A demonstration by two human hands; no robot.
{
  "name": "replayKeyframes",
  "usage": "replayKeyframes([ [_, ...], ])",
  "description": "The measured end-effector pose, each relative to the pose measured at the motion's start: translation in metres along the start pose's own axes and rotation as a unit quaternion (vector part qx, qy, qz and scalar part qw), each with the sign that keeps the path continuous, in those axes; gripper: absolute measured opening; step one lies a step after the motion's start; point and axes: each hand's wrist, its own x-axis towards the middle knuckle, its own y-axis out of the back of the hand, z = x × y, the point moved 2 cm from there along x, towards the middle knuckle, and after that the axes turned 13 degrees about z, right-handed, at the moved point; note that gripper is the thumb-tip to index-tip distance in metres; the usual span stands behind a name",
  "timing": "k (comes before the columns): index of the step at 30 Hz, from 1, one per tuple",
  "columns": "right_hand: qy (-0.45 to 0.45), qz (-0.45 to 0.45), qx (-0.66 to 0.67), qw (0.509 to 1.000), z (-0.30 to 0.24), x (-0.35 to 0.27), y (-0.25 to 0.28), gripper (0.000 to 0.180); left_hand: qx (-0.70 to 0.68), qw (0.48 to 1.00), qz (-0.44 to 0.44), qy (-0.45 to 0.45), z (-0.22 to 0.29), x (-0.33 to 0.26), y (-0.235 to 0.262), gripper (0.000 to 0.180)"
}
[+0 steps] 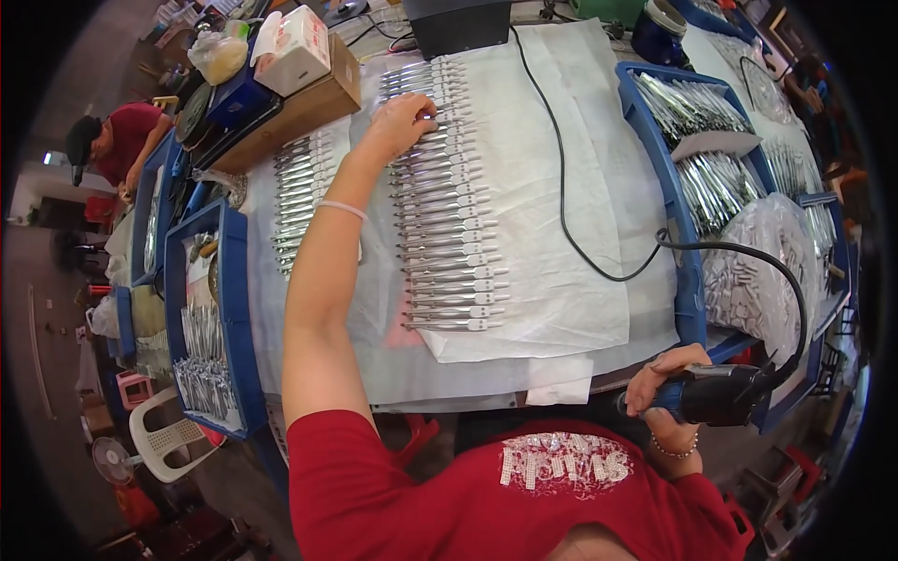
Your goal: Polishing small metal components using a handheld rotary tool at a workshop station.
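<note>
Reaching far over the table, my left hand [402, 123] is at the upper part of a long row of slim silver metal pieces [449, 229]. Its fingers are bent together at the row, and what they pinch, if anything, is hidden. The pieces lie side by side, each with a flat tab at its right end. A second row of similar pieces [304, 201] lies left of my forearm. At the lower right, my right hand [666, 388] is closed round a black corded power tool [716, 395], held off the table's front edge.
White sheeting [580, 280] covers the table. A black cord [566, 201] crosses it to the right. Blue trays [687, 252] of metal pieces and a plastic bag [758, 257] stand right; another blue tray [245, 374] is left. A cardboard box [341, 79] sits behind. Another person [131, 140] works far left.
</note>
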Motion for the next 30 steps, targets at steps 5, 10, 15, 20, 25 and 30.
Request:
replayKeyframes([
  [5,-0.015,-0.012,-0.035,0.999,0.0,0.0,0.001,0.044,0.005,0.999,-0.053,0.002,0.0,0.004,0.001,0.02],
  [10,-0.027,-0.009,-0.039,0.999,-0.001,-0.007,0.003,0.045,-0.063,0.995,-0.06,0.047,0.005,-0.002,-0.003,0.018],
  [15,0.004,-0.029,-0.048,0.998,-0.003,-0.014,0.0,0.044,-0.13,0.989,0.071,-0.001,-0.005,-0.013,0.007,0.015],
  [20,0.042,-0.059,-0.046,0.996,-0.003,-0.023,0.005,0.046,-0.361,0.919,0.128,0.096,0.084,-0.056,0.061,0.018],
  [25,-0.012,-0.072,-0.102,0.992,0.008,-0.037,0.012,0.045,-0.498,0.843,0.008,0.205,0.194,-0.179,0.062,0.019],
  [30,-0.075,-0.047,-0.199,0.976,0.031,-0.047,0.017,0.043,-0.515,0.756,-0.156,0.373,0.268,-0.295,0.024,0.026],
])
